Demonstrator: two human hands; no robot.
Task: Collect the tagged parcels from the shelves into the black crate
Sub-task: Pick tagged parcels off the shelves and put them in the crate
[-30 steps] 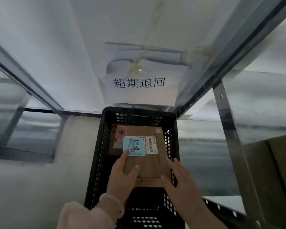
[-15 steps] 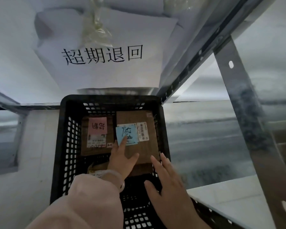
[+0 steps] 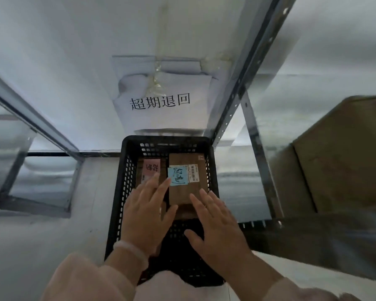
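A black slotted crate (image 3: 126,177) stands on the floor below me. Inside it lies a brown cardboard parcel with a blue tag (image 3: 178,176) on the right, and beside it on the left a brown parcel with a pink tag (image 3: 151,167). My left hand (image 3: 147,211) hovers flat over the crate with fingers spread, its fingertips over the pink-tagged parcel's near edge. My right hand (image 3: 217,224) is also spread and holds nothing, just above the near end of the blue-tagged parcel.
A white paper sign with black characters (image 3: 161,101) hangs on the wall above the crate. A metal shelf upright (image 3: 258,157) rises on the right, with a large cardboard box (image 3: 343,153) beyond it. Metal shelf framing (image 3: 30,127) runs along the left.
Both hands have let go of the blue-tagged parcel, which now lies in the crate's right side. The hands have lifted and drawn back towards me, fingers spread.
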